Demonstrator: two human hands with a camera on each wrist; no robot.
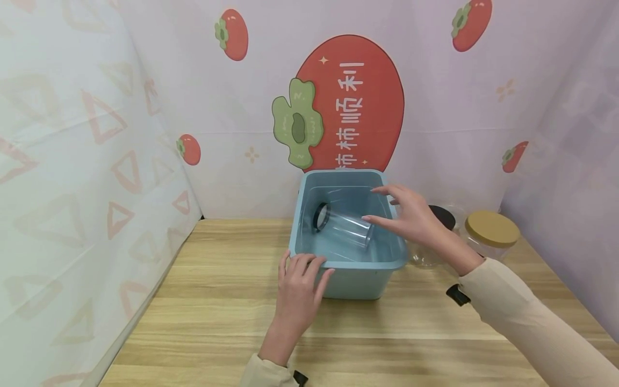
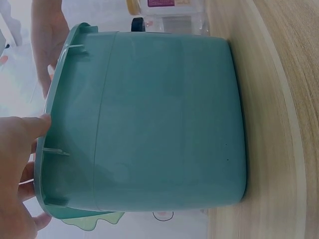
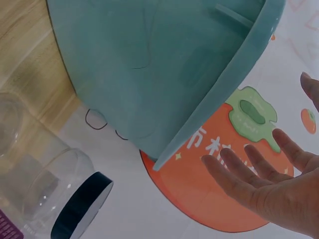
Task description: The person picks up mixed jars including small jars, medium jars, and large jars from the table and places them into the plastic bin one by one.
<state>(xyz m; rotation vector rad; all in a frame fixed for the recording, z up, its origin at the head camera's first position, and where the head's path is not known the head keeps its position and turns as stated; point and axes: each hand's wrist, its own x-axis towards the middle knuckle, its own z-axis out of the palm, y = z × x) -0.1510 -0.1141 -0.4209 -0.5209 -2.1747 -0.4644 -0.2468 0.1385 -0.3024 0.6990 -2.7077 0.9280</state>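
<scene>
A blue plastic bin (image 1: pixel 358 265) stands on the wooden table. Inside it a clear jar (image 1: pixel 352 230) with a black lid (image 1: pixel 321 216) lies tilted on its side. My left hand (image 1: pixel 297 287) grips the bin's near left rim; in the left wrist view its thumb is on the outer side and the other fingers go behind the edge. Over the bin's right side hovers my right hand (image 1: pixel 411 215), its fingers and thumb spread apart with nothing between them. In the right wrist view those fingers (image 3: pixel 239 184) are apart from the rim.
Right of the bin stand clear jars, one with a black lid (image 3: pixel 82 206) and one with a tan lid (image 1: pixel 492 228). Wooden tabletop (image 1: pixel 227 301) extends left and in front. A printed cloth (image 1: pixel 251 107) hangs close behind the bin, with more cloth at both sides.
</scene>
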